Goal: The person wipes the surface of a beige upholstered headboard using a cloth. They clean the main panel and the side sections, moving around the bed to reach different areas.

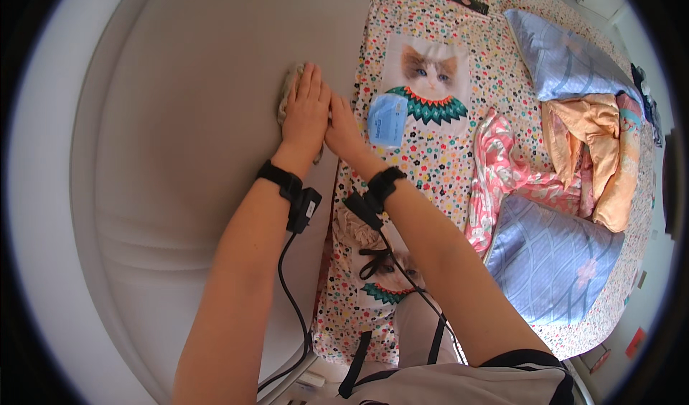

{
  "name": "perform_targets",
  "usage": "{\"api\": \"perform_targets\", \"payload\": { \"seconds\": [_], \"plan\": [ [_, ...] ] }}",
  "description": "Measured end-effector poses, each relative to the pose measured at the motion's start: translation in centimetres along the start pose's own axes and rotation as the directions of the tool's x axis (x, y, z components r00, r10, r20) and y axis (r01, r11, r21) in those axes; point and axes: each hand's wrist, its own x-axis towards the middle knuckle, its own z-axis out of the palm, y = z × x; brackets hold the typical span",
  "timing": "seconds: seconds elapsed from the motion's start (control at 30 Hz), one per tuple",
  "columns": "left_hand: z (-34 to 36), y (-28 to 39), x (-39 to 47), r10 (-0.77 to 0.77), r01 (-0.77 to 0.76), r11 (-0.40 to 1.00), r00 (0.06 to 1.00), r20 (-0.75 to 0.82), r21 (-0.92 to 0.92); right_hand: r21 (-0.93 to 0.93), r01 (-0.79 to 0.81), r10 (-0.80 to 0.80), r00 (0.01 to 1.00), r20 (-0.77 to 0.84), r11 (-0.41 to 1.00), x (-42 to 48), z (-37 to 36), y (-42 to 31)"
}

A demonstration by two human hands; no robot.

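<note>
My left hand (307, 117) lies flat, fingers together, over a greyish crumpled cloth (285, 95). It presses the cloth against the smooth grey upholstered panel (204, 135), which looks like a bed's headboard. Part of the cloth shows left of the fingers, and a bit hangs below the wrist. Close against its right side is my right hand (344, 133), with its fingertips touching the left hand; whether it also grips the cloth is hidden. Just right of the hands, a blue packet (388, 120) bearing writing rests on the flowered bedsheet (430, 173) with cat pictures.
Black straps with cabled devices (304, 208) circle both wrists. A beige ruffled fabric piece (358, 230) lies under the right forearm. Farther right are blue pillows (554, 259), pink patterned clothing (492, 173) and orange clothing (597, 130). A dark flat box (468, 2) sits at the top.
</note>
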Motion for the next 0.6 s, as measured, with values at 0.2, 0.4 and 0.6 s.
{"api": "perform_targets", "payload": {
  "seconds": [0.2,0.4,0.6],
  "plan": [
    [0.0,-0.2,-0.8,0.070,-0.069,0.997,0.995,0.065,-0.022,0.007,-0.028,0.028,1.000,0.002,1.000,-2.2,0.7,-0.4],
    [-3.9,2.6,-11.0,0.124,-0.123,0.992,0.970,0.208,-0.018,0.008,-0.201,0.199,0.975,0.099,0.980,-12.9,2.8,-2.2],
    [-14.8,6.3,-26.7,-0.001,0.024,0.996,0.961,0.276,-0.080,0.054,-0.142,0.131,0.978,0.161,0.988,-29.9,7.3,-9.0]
  ]
}}
